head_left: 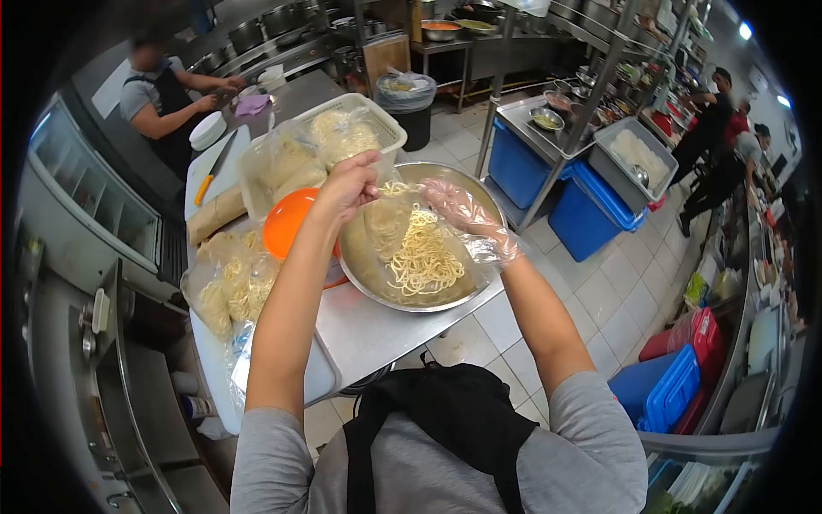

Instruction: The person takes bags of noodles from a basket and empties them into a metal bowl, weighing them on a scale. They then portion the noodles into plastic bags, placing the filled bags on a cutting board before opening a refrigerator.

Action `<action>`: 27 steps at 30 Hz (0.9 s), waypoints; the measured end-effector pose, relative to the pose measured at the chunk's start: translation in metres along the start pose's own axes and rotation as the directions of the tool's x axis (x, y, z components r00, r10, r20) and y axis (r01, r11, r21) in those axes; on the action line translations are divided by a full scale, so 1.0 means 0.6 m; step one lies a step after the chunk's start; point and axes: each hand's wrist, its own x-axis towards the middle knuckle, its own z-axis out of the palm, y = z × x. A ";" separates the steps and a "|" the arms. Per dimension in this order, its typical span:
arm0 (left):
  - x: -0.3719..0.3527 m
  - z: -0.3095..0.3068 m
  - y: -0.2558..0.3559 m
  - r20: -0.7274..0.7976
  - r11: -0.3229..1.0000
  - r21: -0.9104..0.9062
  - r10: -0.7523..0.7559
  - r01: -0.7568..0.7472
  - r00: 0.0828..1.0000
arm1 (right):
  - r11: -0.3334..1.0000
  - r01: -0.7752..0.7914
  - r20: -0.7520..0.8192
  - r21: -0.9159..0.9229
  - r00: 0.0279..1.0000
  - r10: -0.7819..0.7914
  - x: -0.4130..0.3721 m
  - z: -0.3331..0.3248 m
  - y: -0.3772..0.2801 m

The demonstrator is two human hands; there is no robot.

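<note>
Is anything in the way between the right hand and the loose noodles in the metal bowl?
Nothing visible blocks the way from the right hand down to the loose noodles; only clear plastic covers the hand itself.

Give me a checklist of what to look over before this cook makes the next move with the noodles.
1. Loose noodles inside the metal bowl: ok, the pile lies within the rim.
2. Right hand covered: ok, it wears a clear plastic glove.
3. Left hand covered: not ok, it is bare.
4. Clear bag empty: cannot tell, the creased film and glare hide its contents.
5. Knife away from both hands: ok, it lies on a white board beyond the basket.
6. Bowl fully supported by the table: cannot tell, its base is hidden.
</note>
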 end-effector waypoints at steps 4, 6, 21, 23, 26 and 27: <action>-0.004 -0.007 -0.001 0.019 1.000 0.028 -0.003 0.002 1.000 | 0.999 0.009 0.013 0.040 1.000 -0.010 -0.010 -0.007 -0.024; -0.015 -0.016 -0.011 0.039 0.999 0.037 -0.017 0.015 0.999 | 0.991 0.125 0.011 -0.052 0.992 -0.124 -0.012 0.016 0.002; -0.005 -0.010 -0.015 0.129 1.000 0.024 0.002 -0.005 0.992 | 0.785 0.408 -0.109 -0.467 0.854 -0.509 -0.018 0.064 0.101; 0.001 -0.018 -0.018 0.157 1.000 0.025 0.002 -0.006 0.988 | 0.816 0.274 0.047 -0.509 0.955 -0.292 -0.022 0.064 0.089; 0.007 -0.018 -0.021 0.166 1.000 -0.004 0.008 -0.007 0.986 | 0.871 0.339 0.135 -0.355 0.941 -0.311 -0.029 0.054 0.085; 0.003 -0.019 -0.022 0.149 1.000 -0.017 -0.013 0.016 0.989 | 0.943 0.186 0.210 -0.278 0.969 -0.129 -0.039 0.050 0.068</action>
